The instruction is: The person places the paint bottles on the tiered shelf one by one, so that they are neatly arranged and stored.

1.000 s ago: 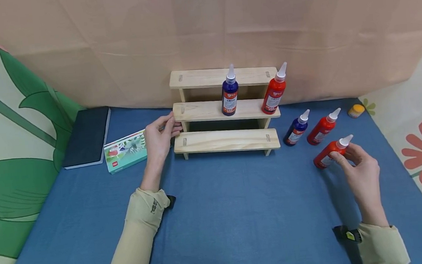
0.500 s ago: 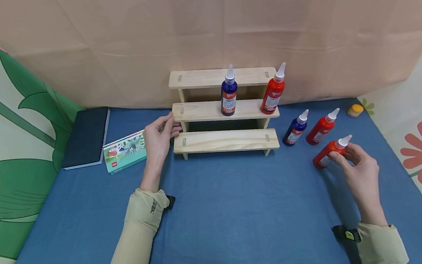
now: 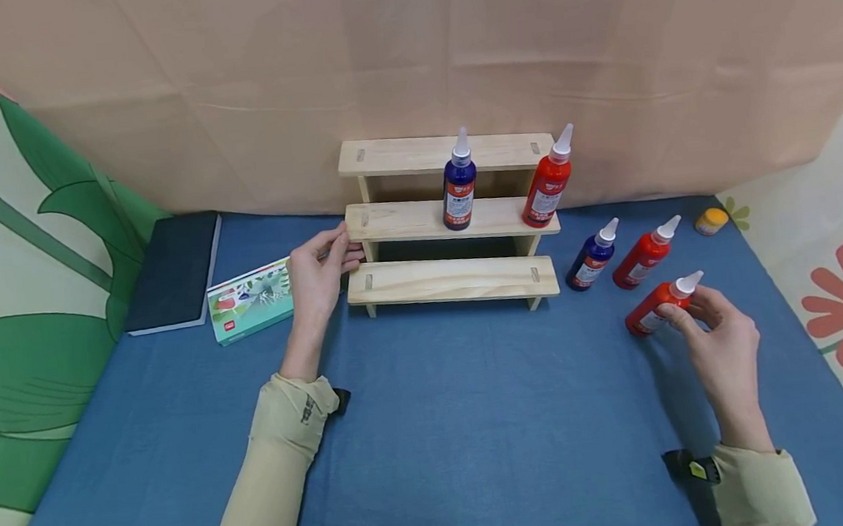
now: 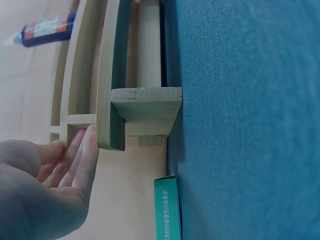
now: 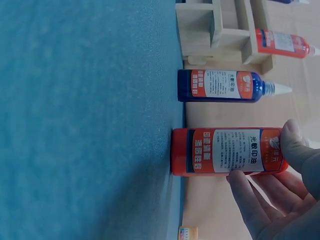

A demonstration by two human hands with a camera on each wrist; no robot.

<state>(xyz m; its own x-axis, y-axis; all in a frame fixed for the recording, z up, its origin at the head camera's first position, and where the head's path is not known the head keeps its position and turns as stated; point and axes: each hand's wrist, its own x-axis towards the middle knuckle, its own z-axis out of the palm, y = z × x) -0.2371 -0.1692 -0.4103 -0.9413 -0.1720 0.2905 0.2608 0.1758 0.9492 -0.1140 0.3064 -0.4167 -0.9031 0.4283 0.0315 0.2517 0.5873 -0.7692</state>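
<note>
My left hand (image 3: 317, 272) is at the left end of a three-tier wooden shelf (image 3: 453, 279). In the left wrist view, its thumb and fingers pinch the end of the middle board (image 4: 67, 107). My right hand (image 3: 725, 341) holds a red ink bottle (image 3: 646, 318) with a white nozzle cap near its top. That bottle stands on the blue cloth, its label showing in the right wrist view. Just behind it are another red bottle (image 3: 641, 260) and a blue bottle (image 3: 590, 262). On the middle tier stand a blue bottle (image 3: 459, 194) and a red bottle (image 3: 547, 192).
A small yellow-capped jar (image 3: 711, 221) stands at the back right. Left of the shelf lie a green box (image 3: 252, 303) and a dark notebook (image 3: 172, 272). A beige cloth backdrop (image 3: 403, 56) hangs right behind the shelf.
</note>
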